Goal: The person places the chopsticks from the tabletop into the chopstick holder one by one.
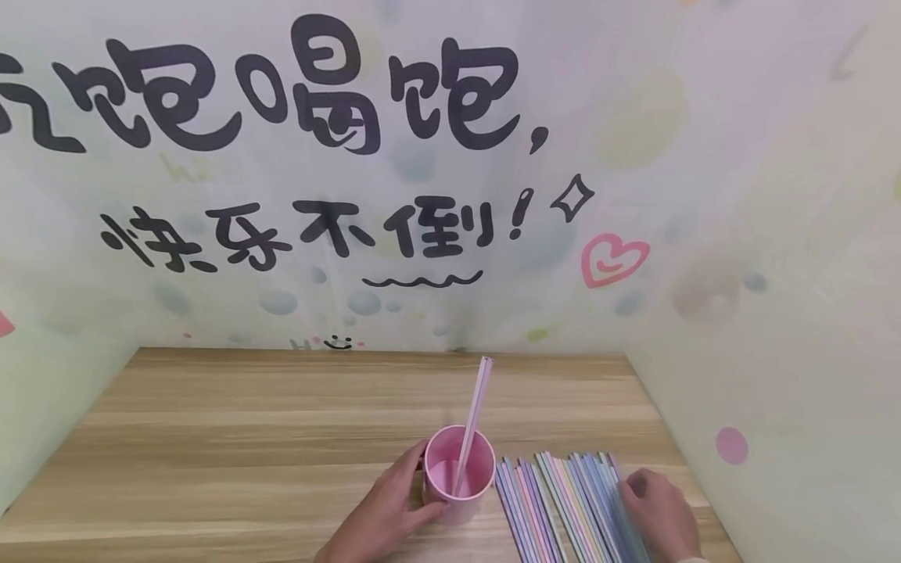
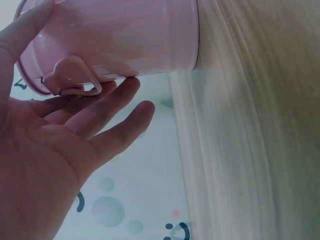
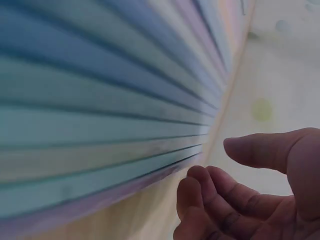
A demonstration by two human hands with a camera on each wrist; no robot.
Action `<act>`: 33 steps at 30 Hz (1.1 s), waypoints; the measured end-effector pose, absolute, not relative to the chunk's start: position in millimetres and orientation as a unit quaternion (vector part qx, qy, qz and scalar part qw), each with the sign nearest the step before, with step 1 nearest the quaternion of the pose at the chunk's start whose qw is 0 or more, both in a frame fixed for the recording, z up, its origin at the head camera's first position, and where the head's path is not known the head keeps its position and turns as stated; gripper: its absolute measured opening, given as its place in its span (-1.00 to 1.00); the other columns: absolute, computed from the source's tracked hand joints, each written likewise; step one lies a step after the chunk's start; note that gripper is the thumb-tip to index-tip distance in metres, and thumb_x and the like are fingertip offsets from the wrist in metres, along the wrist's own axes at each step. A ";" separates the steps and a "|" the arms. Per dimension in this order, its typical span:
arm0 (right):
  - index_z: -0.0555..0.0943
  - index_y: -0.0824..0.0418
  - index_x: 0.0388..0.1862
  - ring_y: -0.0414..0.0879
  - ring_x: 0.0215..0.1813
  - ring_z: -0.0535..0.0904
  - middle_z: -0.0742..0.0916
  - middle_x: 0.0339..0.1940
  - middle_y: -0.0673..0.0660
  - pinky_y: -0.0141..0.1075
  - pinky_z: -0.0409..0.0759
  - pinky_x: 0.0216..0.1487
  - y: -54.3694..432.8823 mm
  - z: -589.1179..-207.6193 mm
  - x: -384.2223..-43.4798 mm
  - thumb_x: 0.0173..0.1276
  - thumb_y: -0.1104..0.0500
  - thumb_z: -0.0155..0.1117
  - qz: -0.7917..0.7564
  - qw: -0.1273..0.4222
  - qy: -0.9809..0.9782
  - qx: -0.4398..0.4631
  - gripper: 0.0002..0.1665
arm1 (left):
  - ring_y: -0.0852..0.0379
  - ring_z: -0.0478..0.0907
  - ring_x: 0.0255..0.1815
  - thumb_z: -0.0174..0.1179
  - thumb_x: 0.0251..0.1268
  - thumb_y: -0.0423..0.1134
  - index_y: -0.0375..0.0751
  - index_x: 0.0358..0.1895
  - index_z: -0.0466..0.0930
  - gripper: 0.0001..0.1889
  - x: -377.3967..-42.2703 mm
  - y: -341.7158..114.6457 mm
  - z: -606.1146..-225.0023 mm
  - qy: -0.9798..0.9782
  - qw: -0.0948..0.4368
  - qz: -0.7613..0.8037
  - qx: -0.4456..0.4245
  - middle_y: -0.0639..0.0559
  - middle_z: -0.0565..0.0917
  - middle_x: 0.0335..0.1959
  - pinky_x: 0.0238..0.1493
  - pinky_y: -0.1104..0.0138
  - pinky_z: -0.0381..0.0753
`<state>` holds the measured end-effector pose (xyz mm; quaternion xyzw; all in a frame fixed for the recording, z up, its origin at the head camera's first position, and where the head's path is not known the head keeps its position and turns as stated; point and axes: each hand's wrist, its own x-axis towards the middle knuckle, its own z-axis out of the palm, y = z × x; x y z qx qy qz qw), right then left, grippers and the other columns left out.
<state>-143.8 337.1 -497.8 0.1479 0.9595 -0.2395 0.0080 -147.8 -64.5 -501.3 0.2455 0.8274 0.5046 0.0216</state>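
Note:
A pink cup (image 1: 459, 512) with a glossy wall and a small hook on its side stands on the table. My left hand (image 1: 383, 512) holds it from the left, thumb at the front and fingers at the far side. A few pale pink and lilac straws (image 1: 475, 403) lean upright inside the cup, rising well above its rim. Right of the cup, many pastel straws (image 1: 598, 500) lie side by side in a row. My right hand (image 1: 662, 512) is at the row's right end, fingers loosely bent and thumb apart, with nothing between them in the right wrist view.
The wood-grain table (image 1: 246, 438) reaches back to a pale wall (image 1: 338, 313) printed with dark characters. A side wall (image 1: 795, 352) rises close beyond my right hand. Bare table lies to the left of my left hand.

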 end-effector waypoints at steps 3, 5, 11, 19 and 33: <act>0.67 0.35 -0.24 0.01 -0.33 0.63 0.74 -0.33 0.19 -0.09 0.56 -0.38 341.3 -501.5 -139.5 0.32 0.10 0.26 -0.236 0.020 0.960 0.151 -0.71 | -0.03 0.48 0.26 0.41 0.21 -0.08 -0.10 0.53 0.13 -0.13 -146.7 -65.1 -501.1 0.826 0.016 0.505 0.249 -0.04 0.50 0.29 0.24 0.01 0.55; 0.67 0.35 -0.25 0.02 -0.34 0.63 0.74 -0.34 0.20 -0.07 0.57 -0.38 343.8 -504.2 -136.8 0.31 0.11 0.28 -0.234 0.024 0.961 0.145 -0.72 | -0.03 0.48 0.26 0.40 0.22 -0.07 -0.09 0.53 0.13 -0.14 -146.1 -65.3 -501.2 0.825 0.012 0.505 0.253 -0.03 0.51 0.29 0.24 0.00 0.55; 0.69 0.32 -0.28 0.02 -0.35 0.63 0.73 -0.38 0.18 -0.05 0.57 -0.38 345.8 -508.5 -132.4 0.28 0.17 0.29 -0.229 0.020 0.964 0.132 -0.80 | -0.04 0.48 0.25 0.42 0.21 -0.11 -0.09 0.53 0.13 -0.13 -146.4 -65.2 -501.9 0.823 0.016 0.508 0.254 -0.04 0.51 0.29 0.24 0.04 0.55; 0.68 0.38 -0.28 0.06 -0.33 0.62 0.74 -0.33 0.27 0.03 0.58 -0.31 347.1 -509.9 -131.7 0.30 0.23 0.24 -0.232 0.026 0.964 0.131 -0.80 | -0.05 0.48 0.26 0.41 0.20 -0.13 -0.10 0.53 0.12 -0.12 -145.5 -65.9 -500.8 0.824 0.026 0.509 0.248 -0.05 0.50 0.30 0.25 0.04 0.55; 0.64 0.43 -0.34 0.11 -0.37 0.61 0.72 -0.39 0.30 0.10 0.58 -0.29 353.8 -508.4 -127.6 0.26 0.33 0.23 -0.214 0.024 0.968 0.129 -0.87 | 0.00 0.45 0.29 0.41 0.21 -0.08 -0.11 0.53 0.13 -0.13 -143.2 -67.4 -500.9 0.833 0.022 0.496 0.243 -0.02 0.48 0.32 0.26 -0.02 0.52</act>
